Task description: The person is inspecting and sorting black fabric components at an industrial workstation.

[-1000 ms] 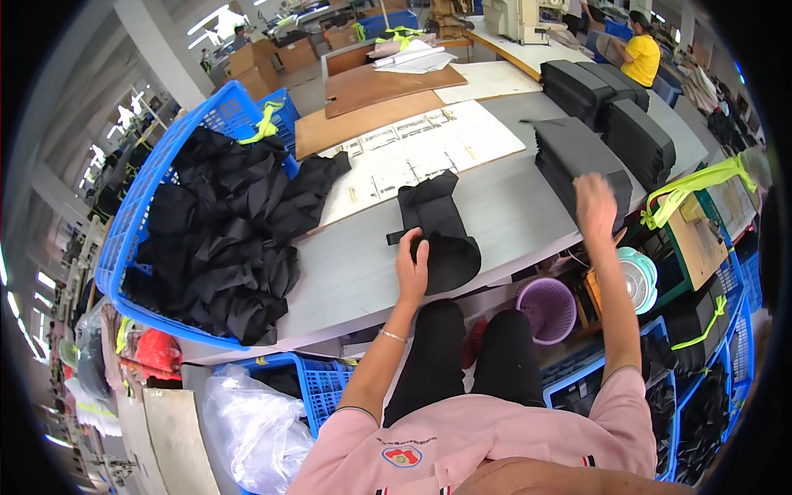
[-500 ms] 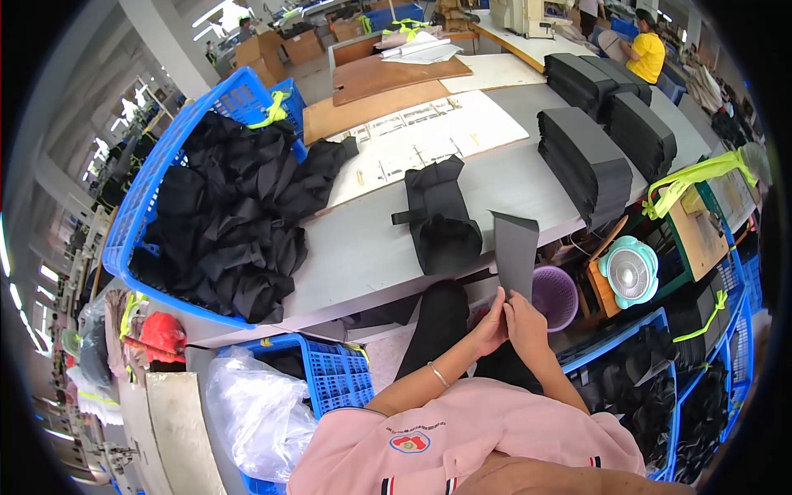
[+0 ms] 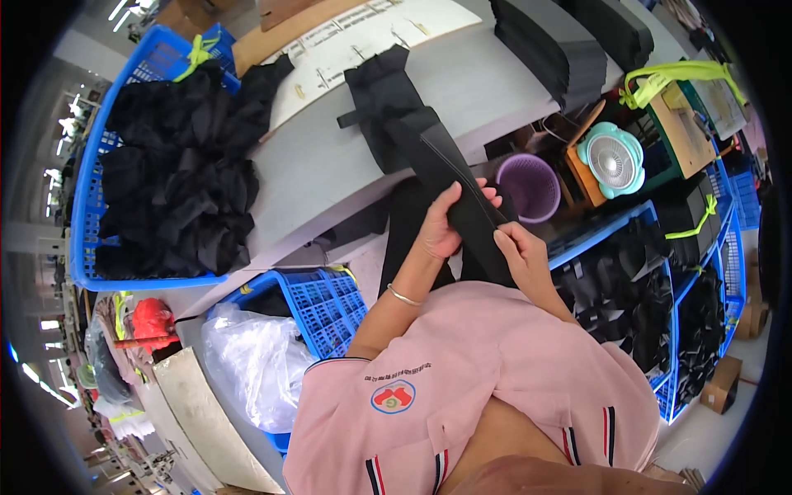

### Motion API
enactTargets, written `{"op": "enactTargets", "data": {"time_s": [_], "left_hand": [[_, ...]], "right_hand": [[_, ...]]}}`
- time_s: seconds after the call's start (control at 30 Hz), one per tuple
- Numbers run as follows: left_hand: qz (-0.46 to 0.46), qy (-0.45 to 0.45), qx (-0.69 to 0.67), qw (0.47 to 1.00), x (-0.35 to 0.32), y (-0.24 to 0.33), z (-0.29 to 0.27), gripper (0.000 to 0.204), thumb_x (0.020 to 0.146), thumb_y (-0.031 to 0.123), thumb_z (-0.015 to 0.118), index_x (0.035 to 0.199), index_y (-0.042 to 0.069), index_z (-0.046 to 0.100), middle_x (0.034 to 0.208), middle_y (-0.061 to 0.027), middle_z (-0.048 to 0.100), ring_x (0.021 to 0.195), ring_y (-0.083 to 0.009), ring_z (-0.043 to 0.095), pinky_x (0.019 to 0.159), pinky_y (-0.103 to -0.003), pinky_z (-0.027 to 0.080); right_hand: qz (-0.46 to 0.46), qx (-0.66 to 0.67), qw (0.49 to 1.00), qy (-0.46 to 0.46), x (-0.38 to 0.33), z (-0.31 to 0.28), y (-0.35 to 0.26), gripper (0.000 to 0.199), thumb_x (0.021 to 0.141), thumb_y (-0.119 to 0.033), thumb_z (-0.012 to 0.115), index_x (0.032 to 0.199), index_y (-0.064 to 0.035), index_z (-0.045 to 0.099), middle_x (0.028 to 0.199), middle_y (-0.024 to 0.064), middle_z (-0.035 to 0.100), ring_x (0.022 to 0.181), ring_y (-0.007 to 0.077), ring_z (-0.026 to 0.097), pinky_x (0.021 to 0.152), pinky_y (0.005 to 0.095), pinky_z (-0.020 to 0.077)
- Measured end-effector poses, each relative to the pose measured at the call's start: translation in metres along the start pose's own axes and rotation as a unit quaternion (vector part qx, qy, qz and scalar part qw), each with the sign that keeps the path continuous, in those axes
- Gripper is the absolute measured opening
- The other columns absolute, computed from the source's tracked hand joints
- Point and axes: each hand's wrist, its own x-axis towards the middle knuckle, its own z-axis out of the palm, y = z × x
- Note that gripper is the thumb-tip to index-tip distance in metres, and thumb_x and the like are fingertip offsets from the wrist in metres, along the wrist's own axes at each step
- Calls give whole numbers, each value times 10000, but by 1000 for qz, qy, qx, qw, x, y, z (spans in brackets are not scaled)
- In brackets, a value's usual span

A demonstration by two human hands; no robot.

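Note:
A long black fabric strip [image 3: 452, 169] slants from the table edge down over my lap, a fold or seam line running along its length. My left hand [image 3: 445, 219] grips its left edge, thumb on top and some fingers showing past the far edge. Lower down, my right hand [image 3: 521, 256] pinches the strip's right edge between thumb and fingers. The strip's upper end overlaps a flat black fabric piece [image 3: 379, 82] with a small side tab, which lies on the grey table [image 3: 318, 136].
At left on the table, a blue basket [image 3: 86, 206] overflows with black cloth pieces. Stacked dark panels [image 3: 569, 62] stand at the far right. Beyond my right hand are a purple bin [image 3: 528, 188] and a turquoise fan [image 3: 612, 159]. Clear plastic [image 3: 256, 355] covers a lower crate at left.
My hands have drawn apart along the strip, which now stretches lower and nearer to me with its top over the flat piece. The view has tilted downward.

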Motion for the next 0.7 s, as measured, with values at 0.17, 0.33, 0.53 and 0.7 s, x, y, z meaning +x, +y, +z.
{"op": "enactTargets", "data": {"time_s": [0.17, 0.33, 0.53, 0.7], "left_hand": [[10, 44, 19, 999, -12, 7, 0, 438, 937, 334, 607, 1195, -20, 598, 1044, -186, 707, 1080, -345, 652, 989, -464, 504], [33, 84, 30, 995, -18, 13, -8, 418, 955, 316, 573, 1184, -33, 585, 1008, -181, 708, 1021, -307, 670, 936, -431, 531], [118, 132, 347, 921, -26, 3, 0, 460, 973, 287, 601, 1284, -49, 561, 1306, -158, 594, 1191, -255, 573, 1022, -374, 446], [390, 311, 705, 504, -14, 34, -24, 283, 892, 199, 691, 1090, -2, 697, 1481, -207, 390, 1332, -383, 374, 1092, -440, 336]], "right_hand": [[-17, -103, 992, 68, 2, 18, -10, 229, 894, -123, 667, 1097, -44, 595, 920, 102, 614, 746, 231, 602, 671, 343, 478], [-188, -214, 952, 110, 13, 23, -7, 470, 899, -196, 661, 1322, -78, 493, 1034, 178, 637, 873, 387, 633, 855, 451, 490], [27, 103, 993, -47, 24, 22, 12, 396, 975, -180, 580, 1331, -15, 531, 1123, 129, 672, 1005, 166, 634, 875, 275, 482], [18, 144, 989, -29, 34, 9, 31, 381, 977, -155, 580, 1313, 24, 554, 1141, 94, 671, 1028, 117, 609, 911, 258, 468]]}}
